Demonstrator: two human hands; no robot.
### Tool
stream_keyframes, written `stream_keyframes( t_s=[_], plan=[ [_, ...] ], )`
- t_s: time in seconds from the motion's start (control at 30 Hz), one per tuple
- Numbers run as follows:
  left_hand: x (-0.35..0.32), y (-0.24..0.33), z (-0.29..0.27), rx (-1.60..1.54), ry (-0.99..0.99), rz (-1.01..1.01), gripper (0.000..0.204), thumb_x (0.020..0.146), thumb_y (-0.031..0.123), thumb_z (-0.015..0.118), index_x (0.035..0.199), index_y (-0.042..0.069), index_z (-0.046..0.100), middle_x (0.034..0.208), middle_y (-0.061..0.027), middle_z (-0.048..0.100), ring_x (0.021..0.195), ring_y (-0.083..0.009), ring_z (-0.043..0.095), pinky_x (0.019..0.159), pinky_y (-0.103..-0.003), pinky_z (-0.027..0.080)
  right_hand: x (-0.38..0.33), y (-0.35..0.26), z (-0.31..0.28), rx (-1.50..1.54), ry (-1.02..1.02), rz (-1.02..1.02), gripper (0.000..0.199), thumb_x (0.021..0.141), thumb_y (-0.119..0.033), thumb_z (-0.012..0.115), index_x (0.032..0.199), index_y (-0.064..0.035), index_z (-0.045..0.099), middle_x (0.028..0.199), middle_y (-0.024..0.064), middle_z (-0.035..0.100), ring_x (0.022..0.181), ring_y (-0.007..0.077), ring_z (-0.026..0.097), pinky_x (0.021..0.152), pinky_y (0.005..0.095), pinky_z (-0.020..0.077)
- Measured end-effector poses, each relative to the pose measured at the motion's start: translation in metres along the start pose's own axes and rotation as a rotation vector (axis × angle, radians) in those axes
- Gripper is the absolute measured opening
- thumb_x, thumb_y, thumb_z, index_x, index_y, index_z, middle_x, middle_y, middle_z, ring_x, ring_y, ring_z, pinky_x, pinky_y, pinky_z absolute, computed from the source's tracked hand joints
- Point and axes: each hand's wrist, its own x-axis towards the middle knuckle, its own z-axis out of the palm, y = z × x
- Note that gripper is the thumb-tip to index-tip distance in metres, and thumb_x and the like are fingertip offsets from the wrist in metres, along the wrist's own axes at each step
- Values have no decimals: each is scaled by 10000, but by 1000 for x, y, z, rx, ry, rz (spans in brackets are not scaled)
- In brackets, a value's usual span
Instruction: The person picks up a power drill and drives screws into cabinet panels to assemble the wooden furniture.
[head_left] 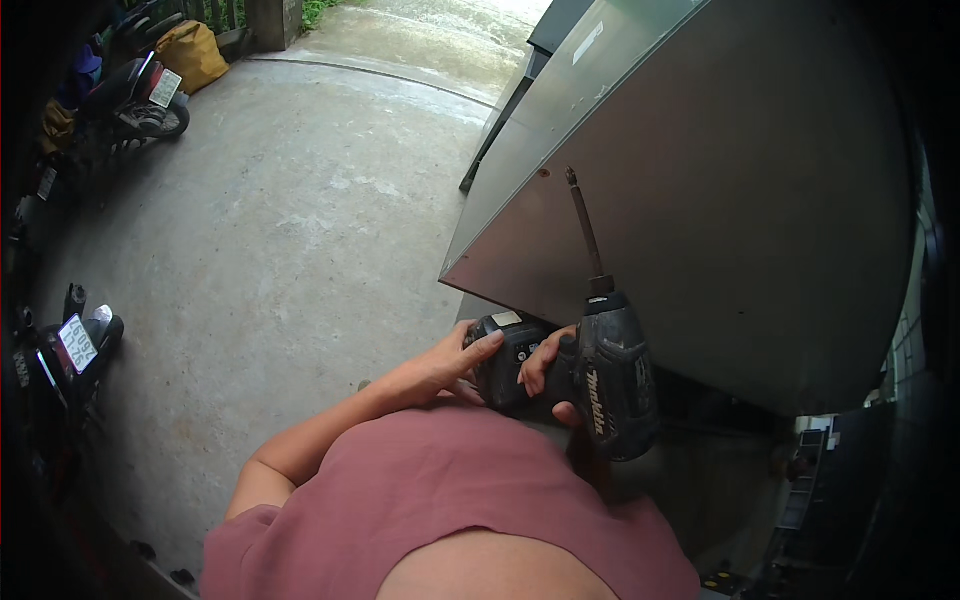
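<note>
A black cordless impact driver [615,375] lies across in front of my chest, its long screwdriver bit [587,228] pointing away from me. My right hand [543,368] is closed round its handle, with part of the palm hidden behind the tool body. At the base of the handle, my left hand [448,364] grips the battery pack [507,362], thumb on top and the other fingers partly hidden. Beyond the bit stands a large metal panel [720,200], with a small brownish screw or hole [544,173] near its upper left edge. Whether the bit tip touches the panel cannot be told.
Motorbikes are parked along the left, one near [75,345] and one farther off [140,105] beside a yellow bag [193,55]. Concrete floor [290,230] stretches between them and the panel. At the right rim, a dark rack-like object [805,475] shows dimly.
</note>
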Motion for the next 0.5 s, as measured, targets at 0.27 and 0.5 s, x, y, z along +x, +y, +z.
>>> stream_keyframes(
  t_s=[0.27,0.5],
  plan=[
    [1,-18,-2,-41,2,-41,874,823,635,515,1339,-13,232,1137,-223,465,822,-238,616,662,-303,560,-7,14,9,60,87,7,503,737,-104,748,1108,-32,416,825,97,548,799,187,561,788,371,458],
    [-1,-27,5,-102,84,-19,734,863,602,482,1346,85,284,1094,-127,525,758,-166,609,630,-254,514,-7,15,16,71,122,34,497,748,-93,738,1122,-45,414,828,93,550,809,176,561,780,355,466]
  ],
)
